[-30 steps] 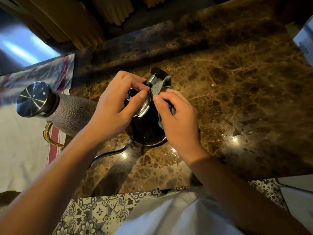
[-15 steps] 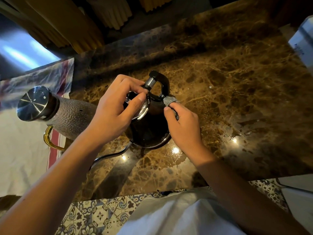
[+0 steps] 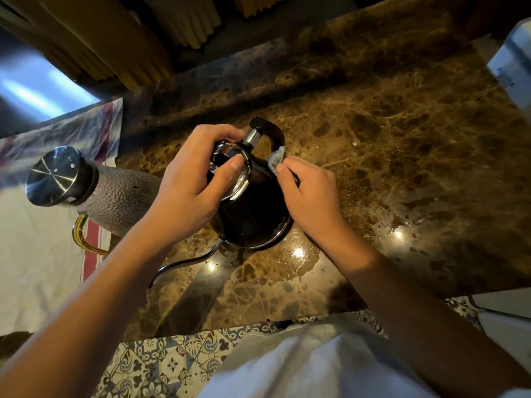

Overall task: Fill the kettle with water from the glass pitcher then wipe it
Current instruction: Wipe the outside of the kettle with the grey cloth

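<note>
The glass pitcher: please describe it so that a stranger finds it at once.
Look at the white cloth with a red stripe left of the brown marble counter. There stands the dimpled glass pitcher, beside the black gooseneck kettle. Only it has a flat steel lid and an amber handle.

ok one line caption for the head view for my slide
Left hand steadies the black kettle by its rim while the right hand rubs a grey cloth at its handle.

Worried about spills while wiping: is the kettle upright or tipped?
Upright. The kettle sits flat on its base on the marble counter, rim facing up, left hand gripping its top.
</note>
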Tool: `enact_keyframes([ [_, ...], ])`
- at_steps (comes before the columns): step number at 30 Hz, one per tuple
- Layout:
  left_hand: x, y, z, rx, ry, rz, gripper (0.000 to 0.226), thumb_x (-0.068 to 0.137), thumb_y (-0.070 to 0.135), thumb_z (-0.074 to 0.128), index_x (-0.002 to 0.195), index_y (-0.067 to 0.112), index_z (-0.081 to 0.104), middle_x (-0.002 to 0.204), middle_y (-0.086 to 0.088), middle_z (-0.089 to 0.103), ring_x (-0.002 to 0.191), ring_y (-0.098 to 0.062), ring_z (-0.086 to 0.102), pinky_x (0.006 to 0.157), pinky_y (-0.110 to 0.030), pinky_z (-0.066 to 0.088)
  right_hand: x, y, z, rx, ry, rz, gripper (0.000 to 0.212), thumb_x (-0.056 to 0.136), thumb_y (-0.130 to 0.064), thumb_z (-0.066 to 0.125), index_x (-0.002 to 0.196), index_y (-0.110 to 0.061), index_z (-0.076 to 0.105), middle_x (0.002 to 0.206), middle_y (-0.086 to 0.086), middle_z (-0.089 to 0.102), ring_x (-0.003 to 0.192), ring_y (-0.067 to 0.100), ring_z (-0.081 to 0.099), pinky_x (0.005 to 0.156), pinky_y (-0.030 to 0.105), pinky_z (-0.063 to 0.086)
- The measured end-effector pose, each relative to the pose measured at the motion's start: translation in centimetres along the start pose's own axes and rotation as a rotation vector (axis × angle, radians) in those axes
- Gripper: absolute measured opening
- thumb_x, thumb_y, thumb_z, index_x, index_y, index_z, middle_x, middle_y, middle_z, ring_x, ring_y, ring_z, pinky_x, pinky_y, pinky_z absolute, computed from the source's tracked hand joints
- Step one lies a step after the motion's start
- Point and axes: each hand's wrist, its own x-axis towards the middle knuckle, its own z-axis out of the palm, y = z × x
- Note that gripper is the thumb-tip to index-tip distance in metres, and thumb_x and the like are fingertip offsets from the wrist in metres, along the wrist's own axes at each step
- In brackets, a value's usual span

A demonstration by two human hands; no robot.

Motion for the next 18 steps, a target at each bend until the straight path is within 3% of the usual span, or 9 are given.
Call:
enact_keyframes([
  [4,0.0,-0.1,0.1,0.008,0.001,0.005,0.033,0.104,0.028,0.052,0.136,0.021,0.051,0.124,0.011,0.056,0.109,0.003,0.054,0.09,-0.017,0.042,0.2,1.8,-0.3,-0.068,-0.113,0.126,0.038,0.102,-0.029,0.05,0.069,-0.011,0.052,0.056,0.0,0.049,0.055,0.023,0.05,0.054,0.046,0.045],
  [10,0.1,-0.1,0.1,0.009,-0.002,0.01,0.033,0.104,0.027,0.052,0.136,0.018,0.052,0.124,0.01,0.055,0.109,0.003,0.054,0.091,-0.016,0.041,-1.1,-3.3,-0.9,0.17,0.01,-0.036,0.031,0.102,-0.011,0.056,0.071,-0.006,0.058,0.065,-0.002,0.051,0.061,0.015,0.048,0.058,0.033,0.038],
  [15,0.1,0.0,0.1,0.01,0.003,0.011,0.032,0.104,0.025,0.052,0.135,0.016,0.053,0.122,0.009,0.056,0.108,0.002,0.054,0.091,-0.017,0.042,-1.5,-2.1,0.3,0.202,0.066,-0.04,0.02,0.103,-0.007,0.055,0.093,-0.002,0.072,0.086,0.002,0.068,0.079,0.013,0.061,0.071,0.02,0.045],
  [18,0.0,0.1,0.1,0.02,0.011,0.008,0.031,0.104,0.024,0.052,0.134,0.015,0.054,0.121,0.008,0.055,0.107,0.003,0.053,0.089,-0.014,0.041,-1.8,-0.6,0.8,0.3,0.012,0.104,0.023,0.104,-0.01,0.052,0.101,-0.002,0.073,0.097,0.004,0.071,0.09,0.014,0.065,0.078,0.031,0.053],
])
